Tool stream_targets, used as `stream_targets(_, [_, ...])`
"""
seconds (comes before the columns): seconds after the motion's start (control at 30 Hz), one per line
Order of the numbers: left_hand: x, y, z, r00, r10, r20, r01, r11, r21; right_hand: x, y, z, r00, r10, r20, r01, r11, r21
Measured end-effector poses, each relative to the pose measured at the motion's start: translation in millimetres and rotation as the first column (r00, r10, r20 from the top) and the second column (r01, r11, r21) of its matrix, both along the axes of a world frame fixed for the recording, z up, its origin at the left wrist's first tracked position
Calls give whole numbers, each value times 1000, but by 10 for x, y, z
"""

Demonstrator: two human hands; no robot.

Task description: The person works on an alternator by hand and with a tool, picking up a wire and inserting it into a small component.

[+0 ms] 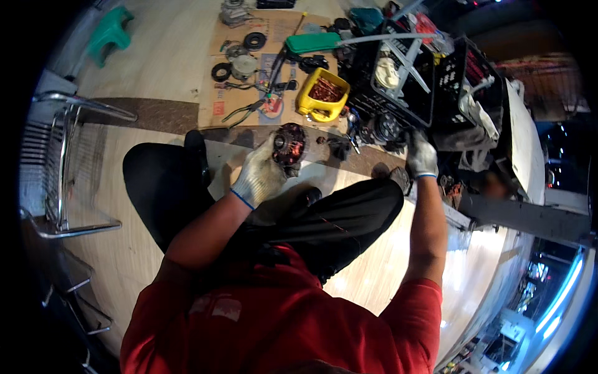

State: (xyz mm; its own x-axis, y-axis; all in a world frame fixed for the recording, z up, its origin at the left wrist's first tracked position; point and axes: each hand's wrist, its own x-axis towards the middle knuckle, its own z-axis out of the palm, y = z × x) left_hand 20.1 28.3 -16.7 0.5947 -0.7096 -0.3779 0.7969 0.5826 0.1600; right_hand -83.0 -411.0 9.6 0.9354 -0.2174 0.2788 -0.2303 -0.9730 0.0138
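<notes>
In a white knit glove with a blue cuff edge, my left hand [263,171] grips a round motor core with copper windings [290,144] above my folded legs. Its copper coils and a dark hub face up. My right hand [423,157], gloved too, reaches out beside the black crates, close to some dark metal parts [387,128]. Its fingertips are blurred against the dark background, so whether they hold anything does not show. A yellow cut-open jug [314,111] full of copper-coloured scraps stands beyond the motor core.
Flat cardboard [212,106] lies ahead, carrying pliers [249,111], black rings [254,41] and other metal parts. Black plastic crates [423,93] are piled at the right. A green stool [110,34] stands far left, a chrome-framed chair [62,162] nearer.
</notes>
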Motion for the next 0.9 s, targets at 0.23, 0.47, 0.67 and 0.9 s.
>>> stream_targets(0.23, [-33,8,-58,995,-104,0,104,994,-28,-2065,-1051,407,790,-567,-233,544,824,-159])
stream_targets(0.47, [-68,-151,-198,991,-127,45,126,992,20,-4704,-1483,1573,332,-905,-267,883,397,-251])
stream_targets(0.67, [-203,-201,149,972,-204,117,198,978,63,-5259,-1815,2684,253,-960,117,943,218,-250])
stream_targets(0.9, [-322,-320,-103,990,-138,-22,140,985,101,-5049,-2070,1602,193,-670,-717,922,373,-100])
